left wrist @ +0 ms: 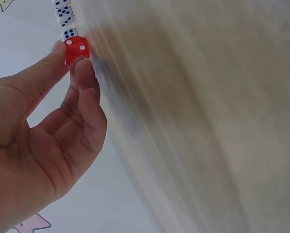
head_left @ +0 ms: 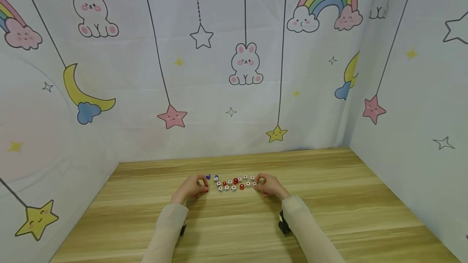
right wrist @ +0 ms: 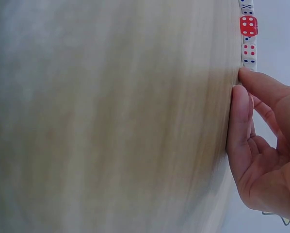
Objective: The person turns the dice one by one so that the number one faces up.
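My left hand (head_left: pixel 191 186) is at the left end of a group of small dice. Between thumb and fingertips it pinches a red die (left wrist: pixel 77 50) with white dots, just beside a white die (left wrist: pixel 69 33). At the right end, my right hand (head_left: pixel 268 184) has its thumb and fingertips at a white die (head_left: pixel 254 184) and appears to pinch it; the fingers partly hide that die. Close to those fingertips, the right wrist view shows a white die with red dots (right wrist: pixel 249 50) and a red die (right wrist: pixel 249 25).
Two blue-and-white dice (head_left: pixel 208 176) lie behind the left hand. Several white dice (head_left: pixel 226 188) and a few red ones (head_left: pixel 241 186) lie in uneven rows between the hands. The wood-grain table (head_left: pixel 234 230) meets printed cloth walls (head_left: pixel 204 141) at the back and sides.
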`<action>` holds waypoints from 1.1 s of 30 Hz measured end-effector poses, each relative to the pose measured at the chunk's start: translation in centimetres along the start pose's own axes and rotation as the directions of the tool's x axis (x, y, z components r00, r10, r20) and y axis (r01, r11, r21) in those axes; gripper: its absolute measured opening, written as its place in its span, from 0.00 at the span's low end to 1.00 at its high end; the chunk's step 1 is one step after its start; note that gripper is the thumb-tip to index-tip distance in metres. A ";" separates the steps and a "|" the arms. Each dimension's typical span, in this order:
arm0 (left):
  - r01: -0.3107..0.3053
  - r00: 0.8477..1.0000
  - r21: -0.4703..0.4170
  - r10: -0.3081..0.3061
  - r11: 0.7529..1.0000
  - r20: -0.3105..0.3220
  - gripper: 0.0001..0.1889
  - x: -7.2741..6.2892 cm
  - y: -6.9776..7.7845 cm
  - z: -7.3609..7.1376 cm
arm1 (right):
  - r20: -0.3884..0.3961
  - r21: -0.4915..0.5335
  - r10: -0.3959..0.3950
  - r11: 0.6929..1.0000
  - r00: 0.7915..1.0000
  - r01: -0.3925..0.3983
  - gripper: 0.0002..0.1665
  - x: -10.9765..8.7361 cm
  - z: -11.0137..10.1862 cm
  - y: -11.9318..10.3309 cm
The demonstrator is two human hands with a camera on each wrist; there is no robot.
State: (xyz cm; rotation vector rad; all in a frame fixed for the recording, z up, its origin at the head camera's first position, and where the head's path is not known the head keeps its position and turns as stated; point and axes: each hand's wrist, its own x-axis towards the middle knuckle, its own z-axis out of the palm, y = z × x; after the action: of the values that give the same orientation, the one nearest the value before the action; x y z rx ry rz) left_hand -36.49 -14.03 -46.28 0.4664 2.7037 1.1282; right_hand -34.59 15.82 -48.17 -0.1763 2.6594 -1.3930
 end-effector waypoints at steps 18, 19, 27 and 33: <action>-0.018 1.000 0.036 0.017 0.999 0.023 0.05 0.1 -0.3 -0.1 | 0.003 0.003 -0.004 1.000 1.000 0.003 0.09 -0.1 -0.2 -0.3; -0.012 1.000 0.030 0.011 0.999 0.027 0.05 0.1 -0.2 -0.2 | 0.002 0.003 -0.006 1.000 1.000 0.006 0.10 -0.1 -0.2 -0.3; 0.008 0.999 0.047 -0.010 0.999 0.035 0.04 0.2 0.0 -0.3 | 0.004 0.003 0.000 1.000 1.000 0.000 0.09 0.0 -0.1 -0.2; 0.025 1.000 0.097 -0.025 0.995 0.000 0.06 0.3 0.0 -0.2 | 0.016 0.008 0.006 1.000 1.000 -0.007 0.09 0.0 0.0 -0.2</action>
State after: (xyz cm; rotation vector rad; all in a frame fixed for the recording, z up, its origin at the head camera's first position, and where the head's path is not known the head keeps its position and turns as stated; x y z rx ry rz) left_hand -36.83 -14.11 -46.17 0.4458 2.7643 0.9937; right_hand -34.57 15.77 -48.01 -0.1769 2.6389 -1.3942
